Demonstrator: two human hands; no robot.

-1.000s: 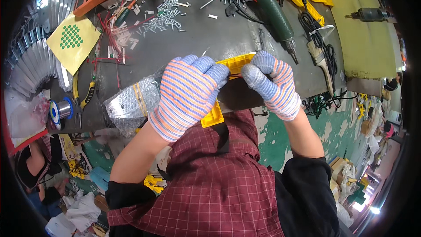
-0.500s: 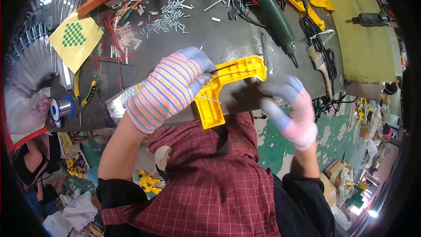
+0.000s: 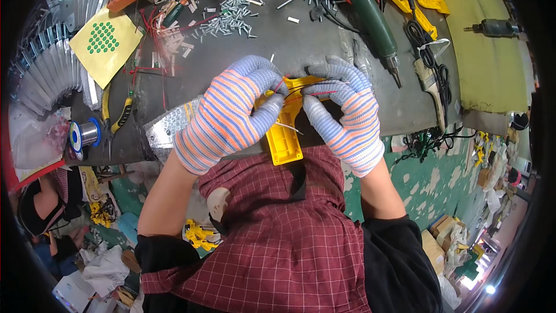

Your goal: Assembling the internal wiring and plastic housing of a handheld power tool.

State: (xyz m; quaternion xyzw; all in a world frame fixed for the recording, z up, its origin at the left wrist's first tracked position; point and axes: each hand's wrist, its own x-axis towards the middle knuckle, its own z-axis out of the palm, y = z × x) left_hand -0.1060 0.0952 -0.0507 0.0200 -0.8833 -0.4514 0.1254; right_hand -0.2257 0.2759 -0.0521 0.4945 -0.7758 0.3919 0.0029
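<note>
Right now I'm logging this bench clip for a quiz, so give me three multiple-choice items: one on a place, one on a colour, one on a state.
1. Where does the solder spool lie?
A. at the bench's left edge
B. beside the green power tool
C. in the right hand

2. What colour is the plastic housing between the hands?
A. blue
B. yellow
C. white

3. What do the left hand and right hand do?
A. rest flat on the bench
B. pinch thin red wires over the housing
C. grip the green power tool

Answers: 1 A, it sits left, near the yellow-handled pliers; 2 B, it shows yellow below the gloved fingers; 3 B, both hands' fingertips meet on the wires.
</note>
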